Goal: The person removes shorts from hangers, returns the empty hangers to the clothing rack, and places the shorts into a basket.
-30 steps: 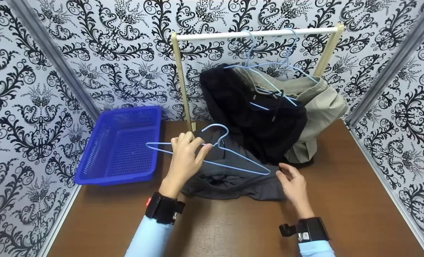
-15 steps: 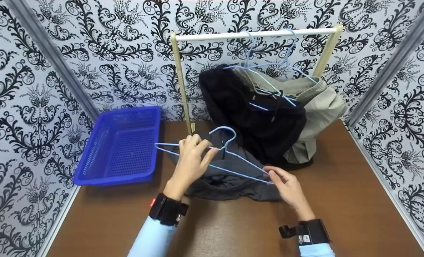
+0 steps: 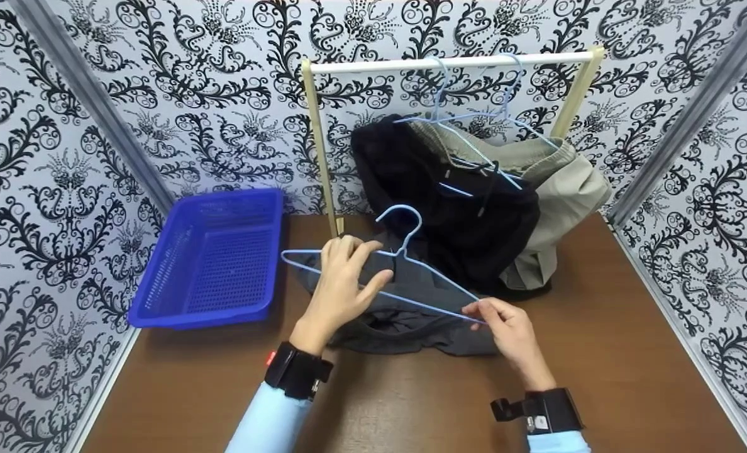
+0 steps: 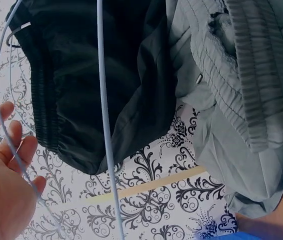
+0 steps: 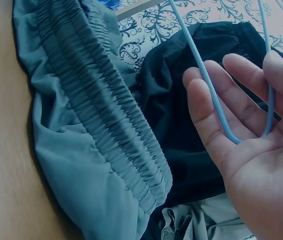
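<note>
Head view: two hands at work with a blue hanger [image 3: 405,245], which is held above the tabletop [image 3: 411,409], its hook upward and its body sloping down toward the right hand [image 3: 505,330]. The right hand pinches the lower right end of the hanger, thumb on one side and fingers on the other; seen from the right wrist, the bent end of the wire lies across the fingers and palm. The left hand [image 3: 342,277] is at the opposite arm of the hanger, with its thumb apart from its loosely bent fingers; in the left wrist view the wire runs across these parted fingers, though whether they touch it cannot be told. Behind and below the hanger, a grey garment [image 3: 411,333] lies on the tabletop, its waist opening toward the person; its gathered waistband shows in the right wrist view. Beyond it stands a rack with pale posts [image 3: 320,145] and a white rail [image 3: 373,65]. From the rail hang two more hangers [image 3: 468,145], bearing a black garment [image 3: 461,220] in front and a beige garment [image 3: 575,189] behind it to the right. A blue basket [image 3: 200,321] sits left of the rack, near the left hand. Black straps [image 3: 295,368] encircle both wrists, above light blue sleeves [image 3: 266,418]. Scroll-patterned wallpaper [image 3: 222,82] covers the surrounding walls.
</note>
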Available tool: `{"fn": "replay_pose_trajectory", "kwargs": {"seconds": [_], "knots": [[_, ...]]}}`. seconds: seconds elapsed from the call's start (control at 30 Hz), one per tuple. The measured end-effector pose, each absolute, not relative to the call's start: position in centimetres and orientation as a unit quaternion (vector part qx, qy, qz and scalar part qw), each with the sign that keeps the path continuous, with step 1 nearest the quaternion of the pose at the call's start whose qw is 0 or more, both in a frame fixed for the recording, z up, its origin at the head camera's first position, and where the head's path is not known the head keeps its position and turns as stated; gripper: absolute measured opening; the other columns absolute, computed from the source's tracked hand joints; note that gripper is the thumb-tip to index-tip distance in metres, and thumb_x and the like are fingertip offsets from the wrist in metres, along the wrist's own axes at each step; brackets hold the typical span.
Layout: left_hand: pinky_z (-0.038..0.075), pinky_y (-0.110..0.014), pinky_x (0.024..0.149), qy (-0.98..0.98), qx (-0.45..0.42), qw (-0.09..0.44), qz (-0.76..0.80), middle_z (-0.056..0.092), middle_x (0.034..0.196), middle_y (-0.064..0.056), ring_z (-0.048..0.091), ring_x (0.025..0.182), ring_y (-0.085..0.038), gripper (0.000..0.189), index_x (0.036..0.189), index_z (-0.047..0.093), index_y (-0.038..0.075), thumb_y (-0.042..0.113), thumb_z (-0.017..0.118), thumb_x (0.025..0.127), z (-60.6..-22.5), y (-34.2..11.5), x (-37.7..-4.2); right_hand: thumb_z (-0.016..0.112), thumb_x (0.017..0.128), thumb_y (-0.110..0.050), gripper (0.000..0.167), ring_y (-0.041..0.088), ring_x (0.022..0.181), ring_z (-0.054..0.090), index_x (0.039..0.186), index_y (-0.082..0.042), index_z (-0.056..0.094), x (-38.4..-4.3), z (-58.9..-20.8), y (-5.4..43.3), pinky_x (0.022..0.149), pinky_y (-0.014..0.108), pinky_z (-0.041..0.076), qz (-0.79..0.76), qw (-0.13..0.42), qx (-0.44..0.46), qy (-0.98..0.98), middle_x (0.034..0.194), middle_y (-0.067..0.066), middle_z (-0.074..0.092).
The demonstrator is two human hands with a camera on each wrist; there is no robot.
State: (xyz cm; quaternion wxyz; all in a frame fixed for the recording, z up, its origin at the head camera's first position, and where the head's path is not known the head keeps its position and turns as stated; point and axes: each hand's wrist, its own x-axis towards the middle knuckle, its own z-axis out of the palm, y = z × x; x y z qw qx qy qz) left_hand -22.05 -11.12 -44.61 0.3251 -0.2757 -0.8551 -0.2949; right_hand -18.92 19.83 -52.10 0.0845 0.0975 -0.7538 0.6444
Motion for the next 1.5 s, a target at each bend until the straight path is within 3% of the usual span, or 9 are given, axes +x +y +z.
{"fn": "replay_pose_trajectory", "kwargs": {"seconds": [0.17,0.3,0.43,0.63,0.9,1.13,1.5], "knots": [[0.024,-0.061,0.119,-0.863,-0.275,0.335,-0.26,0.058,0.133,-0.015,0.052,0.129,-0.034,0.059,0.143,0.059,0.01,0.039,0.072,0.094,-44.8,-11.3,-22.1,0.055,0.105,-0.005,0.026,0.018,0.072,0.071,0.095,0.008,0.076,-19.1,-51.9,20.0,0.071,0.025,0.059,0.642,0.099,0.08,-0.756,0.094,0.02,0.076],[0.019,-0.062,0.123,-0.872,-0.27,0.336,-0.231,0.051,0.15,-0.016,0.042,0.145,-0.039,0.066,0.151,0.053,0.011,0.04,0.072,0.094,-44.9,-11.5,-22.1,0.056,0.106,-0.006,0.026,0.02,0.077,0.073,0.097,0.009,0.075,-19.2,-51.6,20.1,0.073,0.025,0.06,0.648,0.105,0.077,-0.751,0.096,0.022,0.076],[0.018,-0.058,0.125,-0.881,-0.261,0.334,-0.21,0.044,0.16,-0.012,0.035,0.152,-0.032,0.069,0.155,0.048,0.013,0.041,0.069,0.095,-45.0,-11.6,-22.2,0.056,0.106,-0.008,0.027,0.02,0.078,0.073,0.097,0.008,0.076,-19.4,-51.1,20.3,0.074,0.027,0.06,0.646,0.116,0.073,-0.751,0.096,0.023,0.075],[0.02,-0.057,0.124,-0.884,-0.255,0.342,-0.194,0.039,0.165,-0.009,0.033,0.153,-0.032,0.068,0.156,0.047,0.012,0.043,0.064,0.098,-45.1,-11.8,-22.4,0.055,0.107,-0.01,0.029,0.017,0.076,0.073,0.098,0.009,0.075,-19.7,-50.2,20.6,0.075,0.026,0.06,0.649,0.13,0.063,-0.747,0.095,0.02,0.076],[0.018,-0.055,0.125,-0.893,-0.24,0.332,-0.188,0.038,0.165,-0.008,0.032,0.154,-0.031,0.062,0.155,0.048,0.013,0.039,0.06,0.101,-45.3,-12.1,-22.4,0.053,0.107,-0.008,0.032,0.013,0.074,0.073,0.099,0.017,0.071,-20.5,-48.5,20.9,0.075,0.024,0.06,0.666,0.152,0.06,-0.728,0.089,0.006,0.077],[0.014,-0.053,0.127,-0.905,-0.226,0.309,-0.184,0.036,0.166,-0.007,0.029,0.155,-0.03,0.059,0.156,0.047,0.013,0.039,0.054,0.104,-45.7,-12.4,-22.3,0.051,0.108,-0.008,0.033,0.013,0.079,0.075,0.097,0.017,0.07,-21.0,-46.6,20.9,0.077,0.027,0.061,0.658,0.174,0.083,-0.728,0.091,0.009,0.077],[0.017,-0.055,0.126,-0.917,-0.217,0.284,-0.178,0.037,0.165,-0.01,0.029,0.155,-0.033,0.057,0.154,0.05,0.012,0.04,0.053,0.104,-46.6,-12.7,-22.4,0.048,0.108,-0.005,0.034,0.013,0.085,0.075,0.1,0.026,0.062,-21.4,-44.6,20.3,0.077,0.029,0.062,0.709,0.196,0.085,-0.672,0.09,0.005,0.076]]}}
